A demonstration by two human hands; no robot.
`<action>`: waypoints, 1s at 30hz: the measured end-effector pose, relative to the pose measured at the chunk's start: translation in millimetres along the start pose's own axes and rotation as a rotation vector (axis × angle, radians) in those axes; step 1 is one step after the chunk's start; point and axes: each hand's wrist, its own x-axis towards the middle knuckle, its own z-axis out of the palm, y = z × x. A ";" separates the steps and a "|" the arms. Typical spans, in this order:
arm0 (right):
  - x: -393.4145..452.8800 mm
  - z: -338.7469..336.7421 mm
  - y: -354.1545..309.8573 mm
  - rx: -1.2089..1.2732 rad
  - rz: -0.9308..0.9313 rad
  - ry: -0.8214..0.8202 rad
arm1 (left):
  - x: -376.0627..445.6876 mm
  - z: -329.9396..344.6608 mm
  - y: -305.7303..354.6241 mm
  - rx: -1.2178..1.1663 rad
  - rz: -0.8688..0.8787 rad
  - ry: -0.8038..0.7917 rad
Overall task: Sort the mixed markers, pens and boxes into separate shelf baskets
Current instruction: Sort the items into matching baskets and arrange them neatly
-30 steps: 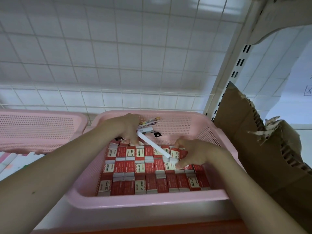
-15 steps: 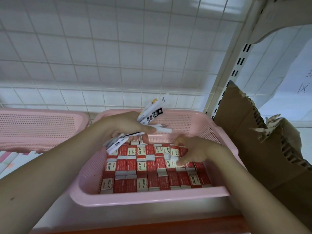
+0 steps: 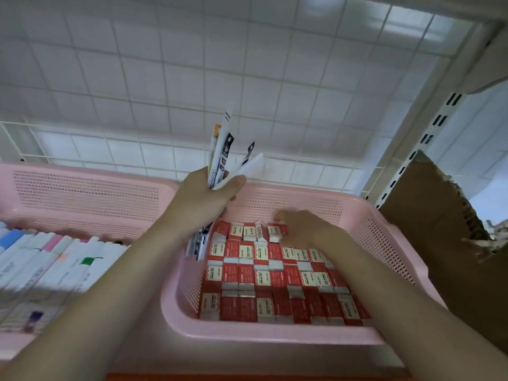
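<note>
The white wire-grid back panel (image 3: 192, 78) fills the upper frame and is blurred, and the slotted shelf upright (image 3: 428, 138) is cut off at the upper right. Torn brown cardboard (image 3: 439, 243) is cropped by the right edge. At the lower centre a pink basket (image 3: 275, 338) is packed with rows of red and white boxes (image 3: 264, 281) (the mark "2B" can be read on several; the smaller print cannot). A second pink basket (image 3: 82, 193), cut off at the left edge, is filled with white markers (image 3: 55, 259), which are smeared by motion. The left hand (image 3: 203, 199) is seen closed around a bundle of pens (image 3: 222, 152) above the first basket's back wall; their printing is illegible. The right hand (image 3: 302, 226) is laid on the far row of boxes, fingers curled, though whether a box is pinched cannot be told.
</note>
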 end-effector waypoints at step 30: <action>8.2 8.1 10.9 0.261 0.178 0.159 | -0.4 5.6 -14.5 0.086 -0.021 -0.086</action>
